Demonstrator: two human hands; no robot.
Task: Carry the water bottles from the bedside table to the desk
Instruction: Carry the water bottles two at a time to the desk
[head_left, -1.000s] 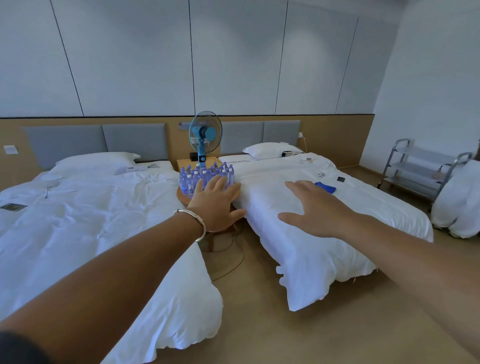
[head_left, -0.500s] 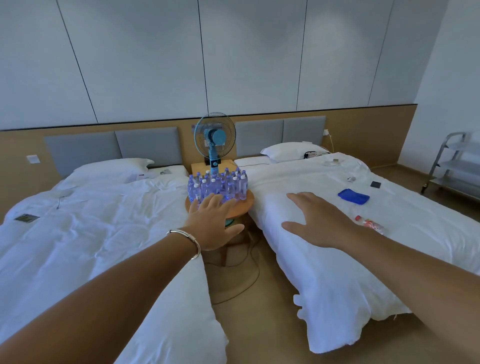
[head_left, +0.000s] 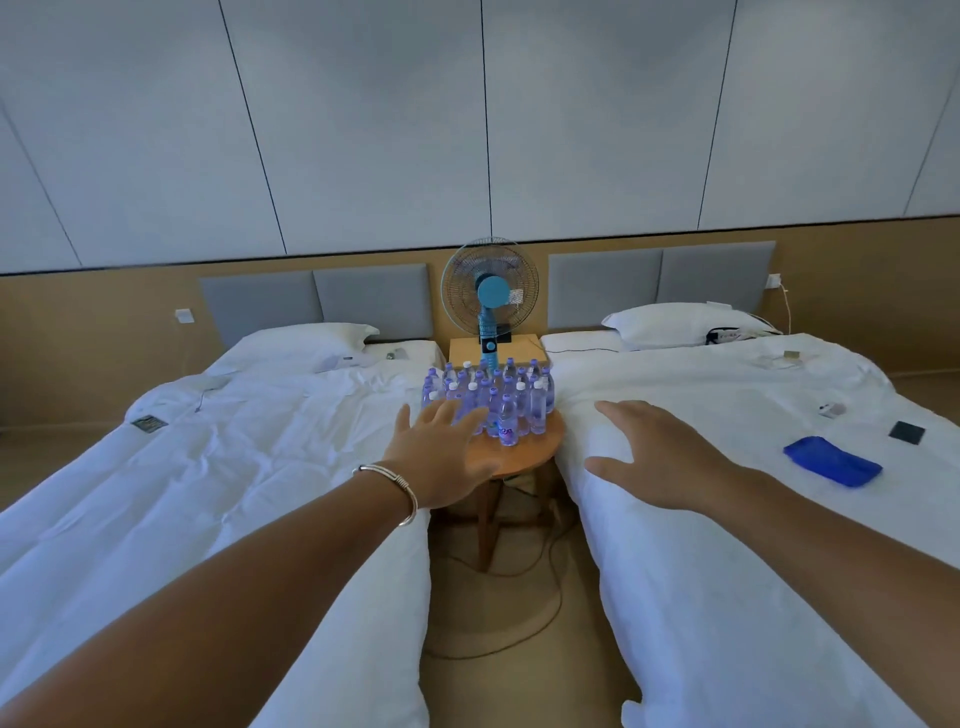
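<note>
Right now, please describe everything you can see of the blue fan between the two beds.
The blue fan stands upright on a square wooden bedside cabinet against the wall, between the two grey headboards. It has a round wire cage, a light blue hub and a blue neck, seemingly plastic, with a dark dial low on it. It faces the camera. The water bottles hide its base. Neither hand touches it.

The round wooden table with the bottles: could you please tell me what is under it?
Under the round table: wooden legs and a dark cable on the floor. The beds' covers hide the sides.
</note>
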